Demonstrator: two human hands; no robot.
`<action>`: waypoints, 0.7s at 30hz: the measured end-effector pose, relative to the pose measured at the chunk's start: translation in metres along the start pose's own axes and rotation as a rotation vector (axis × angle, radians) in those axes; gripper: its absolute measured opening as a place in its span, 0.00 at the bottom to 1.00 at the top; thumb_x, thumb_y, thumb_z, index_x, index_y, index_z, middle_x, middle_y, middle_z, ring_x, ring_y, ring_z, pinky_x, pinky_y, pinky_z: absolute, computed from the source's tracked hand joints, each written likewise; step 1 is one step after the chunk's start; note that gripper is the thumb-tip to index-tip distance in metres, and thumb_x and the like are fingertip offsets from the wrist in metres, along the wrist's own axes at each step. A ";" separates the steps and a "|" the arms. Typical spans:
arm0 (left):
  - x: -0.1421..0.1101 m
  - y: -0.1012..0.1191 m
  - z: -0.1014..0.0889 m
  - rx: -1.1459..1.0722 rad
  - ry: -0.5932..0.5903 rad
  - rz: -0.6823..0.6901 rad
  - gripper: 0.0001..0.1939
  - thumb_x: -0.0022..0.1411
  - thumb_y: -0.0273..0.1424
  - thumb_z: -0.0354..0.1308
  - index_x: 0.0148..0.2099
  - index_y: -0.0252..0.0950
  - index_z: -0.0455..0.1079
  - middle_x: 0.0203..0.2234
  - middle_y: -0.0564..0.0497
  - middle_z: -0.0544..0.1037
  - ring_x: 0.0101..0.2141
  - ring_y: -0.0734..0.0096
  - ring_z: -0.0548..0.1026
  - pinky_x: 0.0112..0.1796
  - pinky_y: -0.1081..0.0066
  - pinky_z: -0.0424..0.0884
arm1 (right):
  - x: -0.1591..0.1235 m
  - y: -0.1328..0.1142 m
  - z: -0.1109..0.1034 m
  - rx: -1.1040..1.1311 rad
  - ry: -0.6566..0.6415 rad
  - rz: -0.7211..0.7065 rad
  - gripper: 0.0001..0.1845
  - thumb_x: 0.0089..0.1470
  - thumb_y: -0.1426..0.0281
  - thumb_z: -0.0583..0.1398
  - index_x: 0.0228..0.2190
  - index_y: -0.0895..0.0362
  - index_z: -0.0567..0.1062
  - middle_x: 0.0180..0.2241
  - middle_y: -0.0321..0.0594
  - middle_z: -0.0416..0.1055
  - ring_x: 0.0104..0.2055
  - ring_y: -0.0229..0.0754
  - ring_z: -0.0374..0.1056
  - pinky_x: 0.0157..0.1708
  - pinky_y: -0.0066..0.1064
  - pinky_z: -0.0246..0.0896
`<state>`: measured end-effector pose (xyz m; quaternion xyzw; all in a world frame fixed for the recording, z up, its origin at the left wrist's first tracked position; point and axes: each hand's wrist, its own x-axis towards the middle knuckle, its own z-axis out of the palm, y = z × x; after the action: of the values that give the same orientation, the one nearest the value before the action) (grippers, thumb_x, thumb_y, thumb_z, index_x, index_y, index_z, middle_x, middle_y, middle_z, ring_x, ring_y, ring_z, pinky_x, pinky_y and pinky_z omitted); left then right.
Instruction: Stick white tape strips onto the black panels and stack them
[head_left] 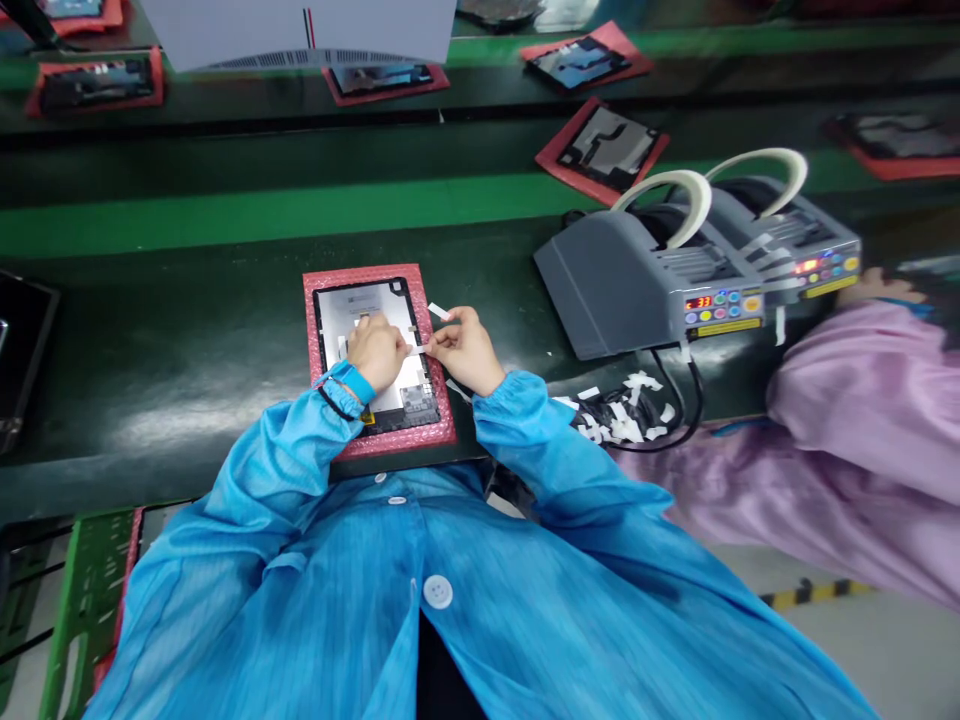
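- monitor [300, 28], upper left of the frame
- dark flat object [21, 355], left edge
- green crate [84, 600], lower left
- another person's pink sleeve [877, 380], right side
- yellow-and-black floor stripe [814, 595], lower right

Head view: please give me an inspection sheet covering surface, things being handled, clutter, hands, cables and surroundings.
Surface: dark bench, glossy, with light reflections.
Things: flat device on pink bubble wrap; white strip between the hands.
Clutter: heap of white scraps right of the wrap.
Hands: right hand pinches the strip, with another white piece at its raised finger; left hand is at the strip's other end, grip unclear.
Cables: black cable loops beside the scraps.
Surroundings: two gray machines with lit panels; another person's pink sleeve.
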<state>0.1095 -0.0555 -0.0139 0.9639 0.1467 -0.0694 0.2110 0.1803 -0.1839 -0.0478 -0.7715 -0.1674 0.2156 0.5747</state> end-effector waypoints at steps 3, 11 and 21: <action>-0.001 0.000 0.003 0.023 0.003 0.002 0.11 0.60 0.33 0.53 0.32 0.35 0.74 0.38 0.42 0.71 0.47 0.52 0.64 0.45 0.57 0.62 | -0.002 0.000 0.002 -0.048 0.018 0.007 0.22 0.37 0.76 0.58 0.32 0.52 0.51 0.17 0.22 0.63 0.20 0.34 0.62 0.26 0.28 0.56; 0.000 0.000 0.004 0.031 -0.030 -0.006 0.11 0.60 0.33 0.52 0.34 0.35 0.74 0.39 0.43 0.72 0.48 0.52 0.64 0.47 0.56 0.61 | -0.001 -0.008 0.001 -0.195 -0.013 0.051 0.22 0.37 0.78 0.57 0.32 0.52 0.51 0.17 0.24 0.63 0.20 0.37 0.63 0.26 0.29 0.56; 0.002 -0.005 0.005 0.016 0.065 -0.038 0.08 0.53 0.34 0.60 0.34 0.36 0.71 0.40 0.43 0.70 0.48 0.52 0.64 0.46 0.57 0.61 | 0.011 -0.009 -0.012 -0.376 -0.061 -0.003 0.26 0.32 0.75 0.64 0.33 0.52 0.58 0.18 0.22 0.58 0.22 0.34 0.58 0.25 0.26 0.48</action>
<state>0.1095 -0.0524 -0.0206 0.9643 0.1713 -0.0433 0.1973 0.1960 -0.1855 -0.0377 -0.8582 -0.2233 0.2028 0.4152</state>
